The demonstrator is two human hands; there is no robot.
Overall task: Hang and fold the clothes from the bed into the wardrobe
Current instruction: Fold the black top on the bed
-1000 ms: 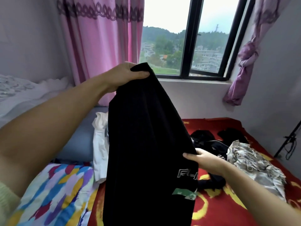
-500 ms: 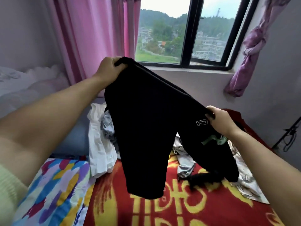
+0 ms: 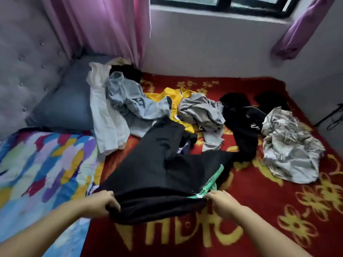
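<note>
A tufted grey headboard (image 3: 27, 58) fills the far left, with a blue-grey pillow (image 3: 63, 106) propped at its foot and a multicoloured brushstroke-print quilt (image 3: 40, 164) spread across the near-left corner of the bed. A pink curtain (image 3: 104, 26) hangs above the pillow. At the lower left, the person's left hand (image 3: 101, 204) grips one end of the near edge of a pair of black trousers (image 3: 157, 173), fingers curled around the bunched fabric. The trousers lie flat on the red blanket (image 3: 278, 210) with yellow flowers and lettering, their legs running away from the camera toward the heap of unsorted clothes. Behind them, a white garment (image 3: 107, 123) trails over the pillow's edge, a pale blue-grey shirt (image 3: 130, 102) lies crumpled just beside it, and a yellow jersey (image 3: 174, 97) shows under a grey top (image 3: 202, 112). A mint-green printed mark sits near the right end of the trousers' edge, where the right hand (image 3: 221, 203) pinches the cloth, fingers closed on it. Farther right, a black garment (image 3: 243, 123) sprawls beside a grey-and-white patterned shirt (image 3: 289, 147), both resting on the blanket. A tied-back purple curtain (image 3: 300, 28) hangs at the upper right beneath the dark window frame (image 3: 241, 6).
</note>
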